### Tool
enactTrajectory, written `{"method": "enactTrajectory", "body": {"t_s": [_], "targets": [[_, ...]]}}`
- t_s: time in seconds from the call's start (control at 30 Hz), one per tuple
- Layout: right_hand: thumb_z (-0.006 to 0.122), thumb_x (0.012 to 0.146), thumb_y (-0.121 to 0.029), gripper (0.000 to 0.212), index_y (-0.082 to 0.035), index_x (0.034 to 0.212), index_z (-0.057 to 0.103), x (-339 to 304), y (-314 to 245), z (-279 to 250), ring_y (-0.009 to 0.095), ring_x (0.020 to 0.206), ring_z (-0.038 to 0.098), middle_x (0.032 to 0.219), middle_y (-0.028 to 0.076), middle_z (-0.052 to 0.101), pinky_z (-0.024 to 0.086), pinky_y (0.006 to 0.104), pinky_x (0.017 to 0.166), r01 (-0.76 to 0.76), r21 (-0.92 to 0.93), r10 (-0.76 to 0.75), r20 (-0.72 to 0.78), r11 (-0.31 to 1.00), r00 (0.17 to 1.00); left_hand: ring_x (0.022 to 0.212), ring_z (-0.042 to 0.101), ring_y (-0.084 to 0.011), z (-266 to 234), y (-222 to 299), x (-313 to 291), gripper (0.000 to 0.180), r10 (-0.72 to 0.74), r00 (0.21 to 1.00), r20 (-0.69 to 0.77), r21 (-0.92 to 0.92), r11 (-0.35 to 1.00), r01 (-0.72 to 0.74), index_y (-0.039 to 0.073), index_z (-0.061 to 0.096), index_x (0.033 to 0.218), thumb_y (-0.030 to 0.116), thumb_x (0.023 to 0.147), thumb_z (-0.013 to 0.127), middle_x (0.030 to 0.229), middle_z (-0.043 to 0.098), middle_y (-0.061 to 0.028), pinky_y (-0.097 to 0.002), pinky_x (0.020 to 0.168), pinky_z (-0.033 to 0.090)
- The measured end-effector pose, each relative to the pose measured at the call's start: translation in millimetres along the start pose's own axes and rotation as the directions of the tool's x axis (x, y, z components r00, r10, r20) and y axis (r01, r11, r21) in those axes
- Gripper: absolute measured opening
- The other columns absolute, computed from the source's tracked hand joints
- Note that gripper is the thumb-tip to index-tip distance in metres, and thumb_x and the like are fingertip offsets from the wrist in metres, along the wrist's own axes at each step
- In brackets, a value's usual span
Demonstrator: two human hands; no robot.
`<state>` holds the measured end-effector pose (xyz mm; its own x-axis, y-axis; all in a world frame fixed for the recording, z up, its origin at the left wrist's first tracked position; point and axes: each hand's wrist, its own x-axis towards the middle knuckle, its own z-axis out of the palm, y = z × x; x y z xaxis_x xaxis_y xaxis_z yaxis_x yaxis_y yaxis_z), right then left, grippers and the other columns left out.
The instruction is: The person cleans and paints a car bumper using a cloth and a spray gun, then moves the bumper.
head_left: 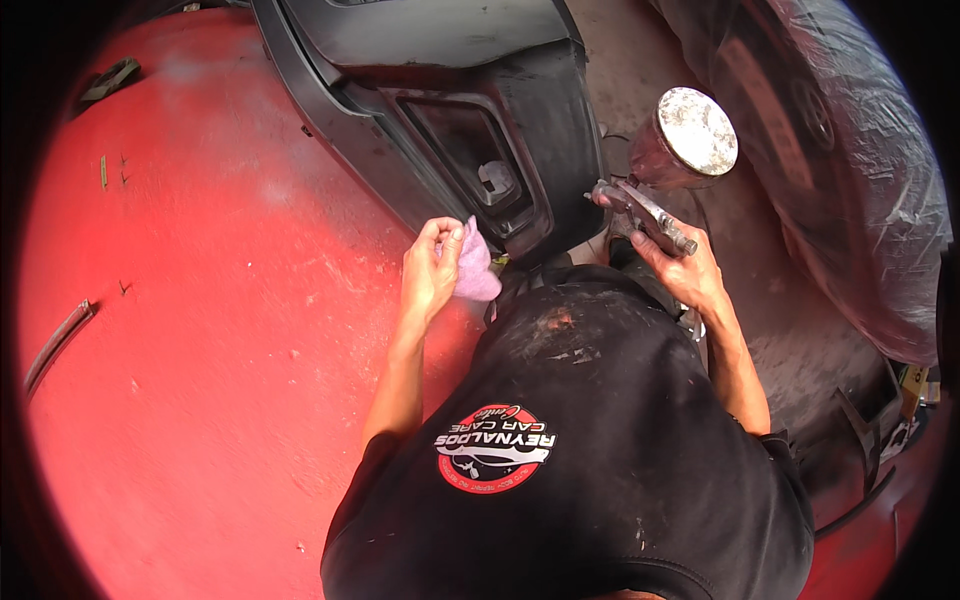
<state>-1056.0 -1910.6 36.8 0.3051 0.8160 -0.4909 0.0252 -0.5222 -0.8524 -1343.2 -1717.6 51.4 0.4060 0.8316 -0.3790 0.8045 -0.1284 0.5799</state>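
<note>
A crumpled pink cloth [477, 268] hangs from my left hand [432, 265], whose fingers are closed on it in front of my torso. My right hand [682, 262] is wrapped round a metal spray gun [645, 213], its nozzle toward the left and a round paint cup with a pale, speckled lid [697, 130] on top. Between and beyond my hands stands a dark grey car bumper [450, 130]. Its near end has a recessed panel with a rectangular opening [475, 165], close to the cloth. The gun's nozzle is near the bumper's right edge.
Red floor [200, 330], dusted grey in places, spreads on the left, with a curved dark strip [58, 345] on it. At the right a car under clear plastic sheeting [860, 150] stands close to the spray gun. Dark trim pieces [870, 440] lie at the lower right.
</note>
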Motion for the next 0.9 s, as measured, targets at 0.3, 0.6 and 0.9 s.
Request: {"method": "enactTrajectory", "body": {"t_s": [0.3,0.6,0.9], "targets": [[0.067,0.091,-0.019,0.028,-0.004,0.114,0.067,4.2,8.7,13.0,0.012,0.062,0.046,0.064,0.005,0.055,0.043,0.0318,0.059,-0.038,0.017,0.038,-0.053,0.999,0.998,0.109,0.057,-0.0401,113.5,-20.7,-15.2,0.073,0.211,0.973,0.098,0.471,0.851,-0.232,0.001,0.041,0.141,0.028,0.083,0.075,0.126,0.047,-0.0223,-0.0456,0.083,0.055],[0.067,0.091,-0.018,0.031,-0.006,0.120,0.066,-4.1,5.3,19.9,0.007,0.061,0.042,0.064,-0.001,0.051,0.039,0.0282,0.057,-0.075,0.032,0.074,0.021,0.997,0.997,0.093,0.067,-0.0413,75.2,-3.5,33.1,0.034,-0.012,0.840,0.542,0.525,0.785,-0.328,-0.001,0.067,0.101,0.025,0.079,0.063,0.108,0.062,-0.0288,-0.0484,0.079,0.055],[0.066,0.092,-0.017,0.025,0.000,0.110,0.067,-6.5,12.4,24.3,0.009,0.063,0.052,0.067,0.002,0.061,0.045,0.0288,0.062,-0.069,0.085,0.075,-0.074,0.994,0.994,0.095,0.066,-0.0352,-10.8,37.5,49.7,0.022,0.588,0.798,-0.134,0.373,0.776,-0.509,0.003,0.064,0.112,0.012,0.093,0.060,0.106,0.065,-0.0168,-0.0386,0.085,0.052]]}}
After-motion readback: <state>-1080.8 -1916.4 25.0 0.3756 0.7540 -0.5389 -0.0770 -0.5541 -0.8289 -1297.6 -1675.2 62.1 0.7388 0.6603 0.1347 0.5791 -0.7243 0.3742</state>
